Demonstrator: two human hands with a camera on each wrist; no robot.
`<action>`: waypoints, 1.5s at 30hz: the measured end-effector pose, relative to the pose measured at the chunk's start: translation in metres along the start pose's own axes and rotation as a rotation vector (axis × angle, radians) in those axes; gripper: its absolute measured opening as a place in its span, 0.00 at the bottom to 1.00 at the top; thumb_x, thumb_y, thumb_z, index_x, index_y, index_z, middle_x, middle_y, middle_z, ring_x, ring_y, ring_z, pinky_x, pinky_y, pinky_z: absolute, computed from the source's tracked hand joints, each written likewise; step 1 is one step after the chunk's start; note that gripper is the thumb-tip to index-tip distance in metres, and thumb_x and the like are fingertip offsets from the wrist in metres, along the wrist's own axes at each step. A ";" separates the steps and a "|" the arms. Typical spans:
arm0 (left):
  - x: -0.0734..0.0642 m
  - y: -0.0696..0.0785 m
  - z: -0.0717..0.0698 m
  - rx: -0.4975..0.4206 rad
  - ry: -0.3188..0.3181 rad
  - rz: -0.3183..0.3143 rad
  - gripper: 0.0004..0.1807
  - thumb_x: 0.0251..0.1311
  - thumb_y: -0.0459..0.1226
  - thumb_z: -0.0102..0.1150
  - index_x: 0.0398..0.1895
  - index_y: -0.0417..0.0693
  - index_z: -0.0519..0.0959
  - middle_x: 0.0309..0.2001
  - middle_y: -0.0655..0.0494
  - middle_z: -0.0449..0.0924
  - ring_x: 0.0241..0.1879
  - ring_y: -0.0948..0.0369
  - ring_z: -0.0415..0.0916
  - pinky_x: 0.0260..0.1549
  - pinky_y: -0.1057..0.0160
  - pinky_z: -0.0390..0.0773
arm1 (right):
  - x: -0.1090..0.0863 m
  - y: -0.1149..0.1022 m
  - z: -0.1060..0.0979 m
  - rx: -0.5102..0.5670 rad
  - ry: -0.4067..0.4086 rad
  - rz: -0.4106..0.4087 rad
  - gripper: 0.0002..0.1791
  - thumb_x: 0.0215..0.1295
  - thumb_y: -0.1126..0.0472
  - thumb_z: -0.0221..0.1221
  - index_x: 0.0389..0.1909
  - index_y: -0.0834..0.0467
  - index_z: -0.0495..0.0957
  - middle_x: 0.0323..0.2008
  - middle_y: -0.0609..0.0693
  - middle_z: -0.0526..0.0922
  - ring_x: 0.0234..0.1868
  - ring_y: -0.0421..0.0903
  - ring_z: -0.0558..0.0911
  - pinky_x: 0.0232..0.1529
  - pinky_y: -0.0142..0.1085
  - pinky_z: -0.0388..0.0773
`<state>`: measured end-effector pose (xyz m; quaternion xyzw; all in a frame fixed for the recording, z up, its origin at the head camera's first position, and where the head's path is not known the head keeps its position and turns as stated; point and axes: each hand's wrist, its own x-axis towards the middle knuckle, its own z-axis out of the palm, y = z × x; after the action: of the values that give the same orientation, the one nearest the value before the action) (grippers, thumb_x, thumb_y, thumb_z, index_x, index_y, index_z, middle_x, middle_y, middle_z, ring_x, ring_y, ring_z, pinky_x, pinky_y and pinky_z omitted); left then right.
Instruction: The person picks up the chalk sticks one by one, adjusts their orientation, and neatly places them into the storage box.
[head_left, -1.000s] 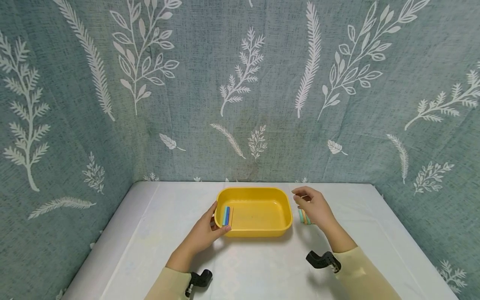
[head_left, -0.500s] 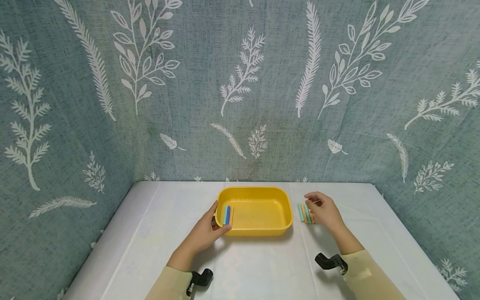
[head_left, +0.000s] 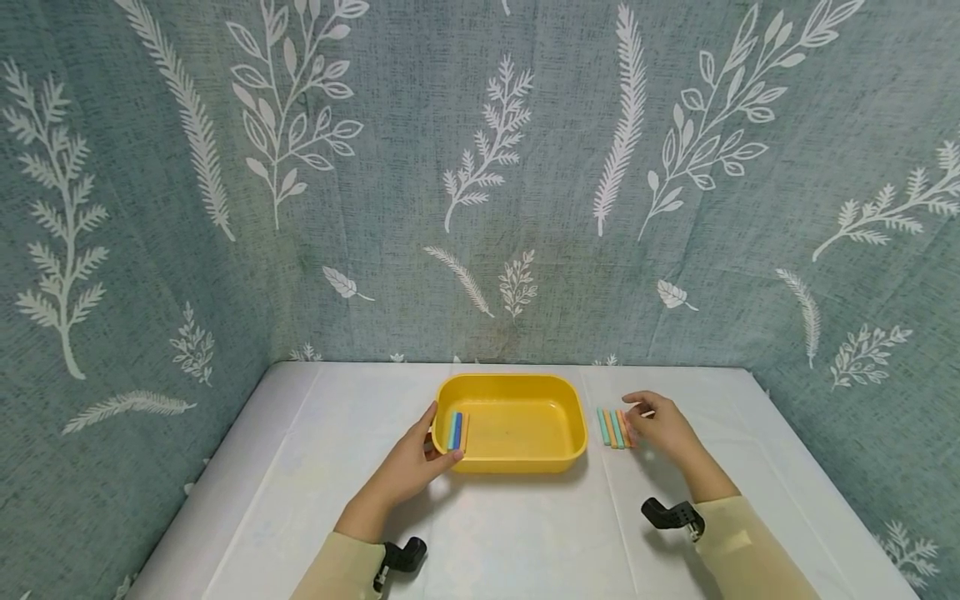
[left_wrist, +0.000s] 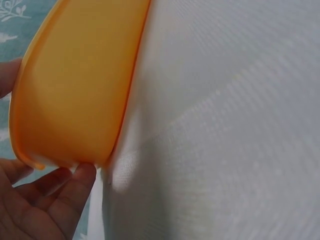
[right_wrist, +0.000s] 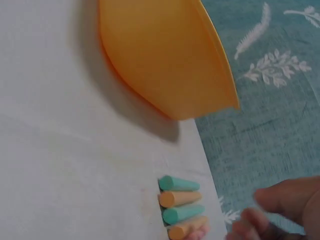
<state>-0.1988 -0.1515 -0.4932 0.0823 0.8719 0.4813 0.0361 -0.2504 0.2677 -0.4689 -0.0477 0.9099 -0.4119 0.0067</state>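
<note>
My left hand (head_left: 416, 454) grips the left end of a yellow plastic tub (head_left: 517, 462), thumb over the front rim and fingers behind the side wall. Light blue, blue (head_left: 457, 432) and orange (head_left: 465, 433) chalk sticks lie side by side inside the tub at its left end. To the right of the tub, green (head_left: 603, 427), orange and pink chalk sticks form a row on the table. Over the right end of that row is my right hand (head_left: 663, 427), its thumb and fingers bent with a gap between them. In the right wrist view its fingertips (right_wrist: 267, 197) appear beside the chalk.
A white cloth (head_left: 517, 542) covers the table. Behind and at both sides hangs green-blue fabric (head_left: 390, 275) with white leaf prints. Black camera mounts (head_left: 675, 515) sit on both wrists.
My right hand has moved right, away from the tub's edge to the right end of the chalk row, uncovering more sticks. My left hand stays on the tub.
</note>
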 end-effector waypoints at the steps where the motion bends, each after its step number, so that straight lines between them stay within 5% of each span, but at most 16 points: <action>1: 0.000 0.000 0.000 -0.002 0.000 0.005 0.54 0.62 0.49 0.69 0.81 0.46 0.44 0.77 0.42 0.54 0.65 0.48 0.71 0.58 0.53 0.77 | 0.000 0.001 -0.001 0.002 -0.019 0.014 0.19 0.71 0.66 0.57 0.60 0.69 0.74 0.42 0.60 0.81 0.41 0.53 0.81 0.36 0.41 0.81; 21: 0.002 -0.004 0.001 -0.007 0.002 0.006 0.56 0.60 0.50 0.70 0.82 0.48 0.45 0.77 0.43 0.54 0.65 0.49 0.71 0.58 0.53 0.77 | 0.017 0.012 -0.002 -0.066 -0.187 0.236 0.29 0.68 0.67 0.59 0.68 0.67 0.68 0.38 0.58 0.78 0.31 0.46 0.77 0.30 0.36 0.77; 38: 0.002 -0.003 0.001 -0.001 0.012 -0.013 0.56 0.60 0.52 0.70 0.82 0.48 0.45 0.77 0.44 0.55 0.66 0.49 0.70 0.59 0.53 0.77 | 0.029 0.011 -0.008 -0.058 -0.334 0.262 0.32 0.64 0.70 0.60 0.70 0.66 0.65 0.36 0.58 0.75 0.28 0.46 0.76 0.27 0.35 0.76; 45: 0.002 -0.003 0.001 -0.005 0.013 -0.016 0.55 0.60 0.50 0.70 0.82 0.48 0.45 0.76 0.43 0.55 0.65 0.49 0.71 0.59 0.53 0.77 | 0.028 0.015 -0.008 0.000 -0.312 0.251 0.30 0.65 0.71 0.62 0.66 0.68 0.64 0.33 0.56 0.75 0.27 0.45 0.75 0.27 0.35 0.76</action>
<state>-0.2012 -0.1518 -0.4960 0.0720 0.8716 0.4837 0.0347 -0.2798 0.2812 -0.4741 0.0028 0.8968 -0.3953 0.1987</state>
